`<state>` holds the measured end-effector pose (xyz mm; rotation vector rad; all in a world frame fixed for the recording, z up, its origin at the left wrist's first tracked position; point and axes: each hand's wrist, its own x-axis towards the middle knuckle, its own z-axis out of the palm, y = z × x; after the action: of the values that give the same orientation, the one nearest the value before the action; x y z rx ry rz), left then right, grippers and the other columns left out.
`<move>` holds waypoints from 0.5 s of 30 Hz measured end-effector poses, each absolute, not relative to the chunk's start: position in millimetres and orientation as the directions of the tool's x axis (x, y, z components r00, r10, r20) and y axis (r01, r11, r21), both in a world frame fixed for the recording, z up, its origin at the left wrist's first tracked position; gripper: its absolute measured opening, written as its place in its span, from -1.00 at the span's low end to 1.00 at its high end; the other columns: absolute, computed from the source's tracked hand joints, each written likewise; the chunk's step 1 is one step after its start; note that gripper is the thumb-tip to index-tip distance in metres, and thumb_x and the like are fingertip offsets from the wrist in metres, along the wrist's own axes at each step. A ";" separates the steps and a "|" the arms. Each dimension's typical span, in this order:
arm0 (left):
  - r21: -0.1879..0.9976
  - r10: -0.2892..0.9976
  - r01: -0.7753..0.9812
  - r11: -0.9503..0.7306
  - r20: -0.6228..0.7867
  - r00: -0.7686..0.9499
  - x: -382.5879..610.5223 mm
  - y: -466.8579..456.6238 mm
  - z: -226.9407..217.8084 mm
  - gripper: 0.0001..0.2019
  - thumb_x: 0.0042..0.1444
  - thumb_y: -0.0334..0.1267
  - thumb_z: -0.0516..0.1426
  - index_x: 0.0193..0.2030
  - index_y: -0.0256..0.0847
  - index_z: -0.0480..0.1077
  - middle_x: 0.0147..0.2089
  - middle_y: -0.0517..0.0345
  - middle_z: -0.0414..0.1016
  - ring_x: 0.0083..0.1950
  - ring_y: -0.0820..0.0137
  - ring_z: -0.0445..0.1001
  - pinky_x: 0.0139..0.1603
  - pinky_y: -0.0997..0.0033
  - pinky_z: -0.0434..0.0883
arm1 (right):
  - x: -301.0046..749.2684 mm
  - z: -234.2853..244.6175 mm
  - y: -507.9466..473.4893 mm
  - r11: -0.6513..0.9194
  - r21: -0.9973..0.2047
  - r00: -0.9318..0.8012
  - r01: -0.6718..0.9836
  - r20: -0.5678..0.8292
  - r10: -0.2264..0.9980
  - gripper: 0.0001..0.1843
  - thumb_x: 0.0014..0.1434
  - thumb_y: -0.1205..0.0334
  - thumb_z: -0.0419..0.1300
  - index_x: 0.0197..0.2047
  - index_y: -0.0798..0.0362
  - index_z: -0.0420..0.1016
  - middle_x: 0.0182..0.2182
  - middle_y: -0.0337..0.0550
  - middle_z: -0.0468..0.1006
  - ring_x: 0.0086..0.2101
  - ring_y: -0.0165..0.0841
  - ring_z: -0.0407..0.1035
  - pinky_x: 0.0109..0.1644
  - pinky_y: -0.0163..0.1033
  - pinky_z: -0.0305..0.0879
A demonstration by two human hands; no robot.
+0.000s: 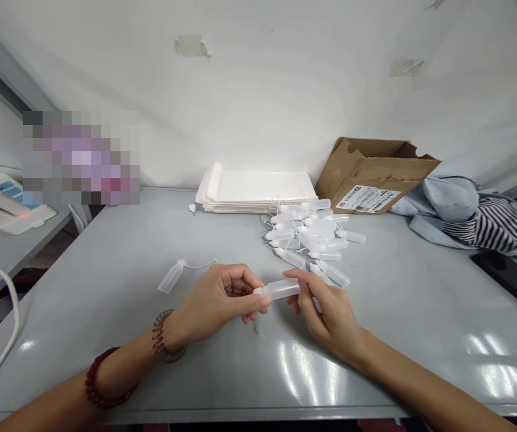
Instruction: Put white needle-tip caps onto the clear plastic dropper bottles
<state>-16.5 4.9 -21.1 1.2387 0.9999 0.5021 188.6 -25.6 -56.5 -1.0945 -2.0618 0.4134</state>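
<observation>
Between my hands, just over the table, is a small translucent dropper bottle [282, 289] lying nearly level. My left hand [225, 295] pinches it at the white cap end, thumb in front; a thin piece hangs below those fingers. The base end is gripped by the fingers of my right hand [325, 309]. Left of my left hand lies another dropper bottle [171, 278] with a thin tethered strand. Beyond my right hand a loose pile of similar dropper bottles [312, 231] spreads over the grey table [141, 234].
A stack of white padded envelopes [262, 186] lies against the wall, beside an open cardboard box [375, 174]. On the right are a striped and blue cloth [487, 219] and a black phone [514, 279]. A white cable [13, 324] runs along the left. A small white piece [192, 208] lies near the envelopes.
</observation>
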 end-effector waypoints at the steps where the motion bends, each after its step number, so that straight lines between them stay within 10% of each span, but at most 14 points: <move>1: 0.937 0.783 0.178 0.301 -0.349 0.514 -16.3 5.3 -23.1 -0.84 -0.04 -0.22 0.26 -0.42 -0.26 0.42 -0.47 0.18 0.53 -0.49 0.49 0.43 -0.44 0.50 0.42 | 188.4 -56.8 -26.2 0.570 -0.596 -0.335 0.565 0.466 0.819 -0.64 0.22 0.48 -0.11 0.04 0.00 0.24 -0.55 -0.29 0.40 -0.55 -0.42 0.35 -0.45 -0.33 0.32; 15: 0.917 0.753 0.132 0.377 -0.387 0.533 -18.5 10.1 -27.3 -0.85 -0.02 -0.24 0.26 -0.43 -0.28 0.43 -0.51 0.21 0.50 -0.53 0.53 0.39 -0.46 0.53 0.39 | 192.0 -55.4 -21.1 0.665 -0.591 -0.442 0.456 0.498 0.746 -0.48 0.23 0.47 0.00 0.24 -0.01 0.12 -0.40 -0.17 0.40 -0.42 -0.37 0.32 -0.37 -0.27 0.34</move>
<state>-18.5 10.1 -27.3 1.1396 0.9568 0.4857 192.0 -21.1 -55.4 -0.9251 -2.1107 0.4816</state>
